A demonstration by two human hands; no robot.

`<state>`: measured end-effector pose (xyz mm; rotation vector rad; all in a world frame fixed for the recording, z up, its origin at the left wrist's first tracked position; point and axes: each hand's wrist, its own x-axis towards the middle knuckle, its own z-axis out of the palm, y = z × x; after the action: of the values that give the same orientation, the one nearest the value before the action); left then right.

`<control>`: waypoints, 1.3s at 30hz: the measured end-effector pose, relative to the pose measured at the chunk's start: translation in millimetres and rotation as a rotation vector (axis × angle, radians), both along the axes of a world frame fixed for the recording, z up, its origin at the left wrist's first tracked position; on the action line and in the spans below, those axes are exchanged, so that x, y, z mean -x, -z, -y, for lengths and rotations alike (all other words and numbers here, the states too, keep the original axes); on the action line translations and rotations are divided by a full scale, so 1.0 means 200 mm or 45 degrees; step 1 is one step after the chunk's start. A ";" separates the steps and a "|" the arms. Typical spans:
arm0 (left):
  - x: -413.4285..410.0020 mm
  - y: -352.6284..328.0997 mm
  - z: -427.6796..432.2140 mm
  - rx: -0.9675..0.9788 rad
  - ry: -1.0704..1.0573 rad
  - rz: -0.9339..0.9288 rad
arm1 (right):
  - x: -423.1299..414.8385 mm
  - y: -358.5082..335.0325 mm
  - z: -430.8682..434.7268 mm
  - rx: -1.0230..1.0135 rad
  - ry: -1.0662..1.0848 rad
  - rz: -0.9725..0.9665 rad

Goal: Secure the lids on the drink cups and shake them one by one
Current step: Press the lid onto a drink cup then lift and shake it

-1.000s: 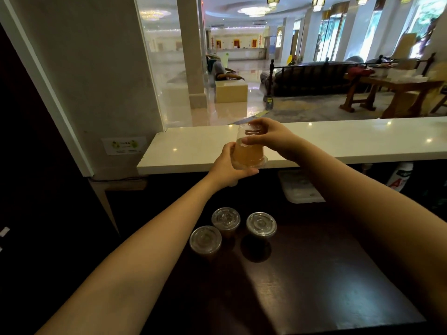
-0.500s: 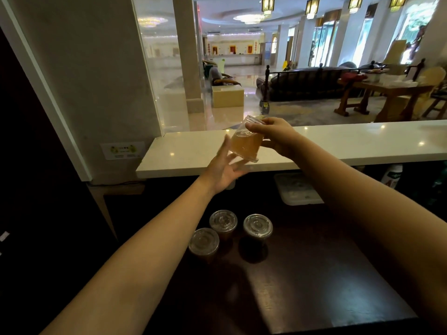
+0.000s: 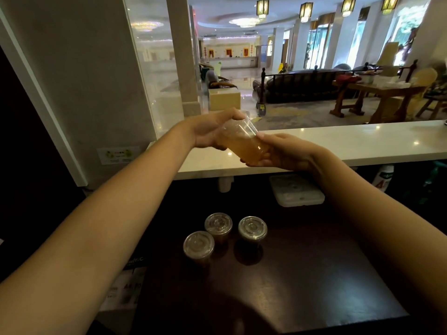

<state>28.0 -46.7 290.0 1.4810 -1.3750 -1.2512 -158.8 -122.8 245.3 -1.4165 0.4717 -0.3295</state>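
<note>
A clear plastic cup of amber drink (image 3: 244, 145) hangs slanted in the air above the white counter. My left hand (image 3: 208, 132) wraps its upper, wider end, where the lid is hidden under the palm and fingers. The narrow lower end sits in my right hand (image 3: 280, 152). Three more lidded cups stand upright close together on the dark table: the front left cup (image 3: 198, 244), the back cup (image 3: 218, 224) and the right cup (image 3: 252, 230).
A white stone counter (image 3: 350, 143) runs across behind the hands, with a glass pane and lobby beyond. Under it lie a white plastic box (image 3: 297, 194) and a bottle (image 3: 384, 176). Printed paper (image 3: 125, 286) lies at the dark table's (image 3: 302, 274) left edge.
The cup was upside down between my hands, then tipped while my left hand opened. Now it slants the other way with my left hand back over its wide end.
</note>
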 end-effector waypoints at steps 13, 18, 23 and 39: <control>0.25 -0.03 0.12 0.198 -0.033 0.508 | 0.20 0.07 0.01 0.433 0.172 0.195; 0.27 0.02 0.10 0.177 0.029 0.567 | 0.28 -0.07 0.09 0.526 0.171 0.035; 0.37 0.05 0.14 0.251 0.002 0.520 | 0.36 -0.14 0.15 0.685 0.121 -0.222; 0.86 0.49 0.37 0.660 -0.430 0.482 | 0.50 -0.12 0.32 1.043 0.113 -0.998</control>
<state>-143.8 -121.4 192.0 1.5272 -1.4641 -0.3714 -259.5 -187.4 269.8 -2.3308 1.1213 -0.0020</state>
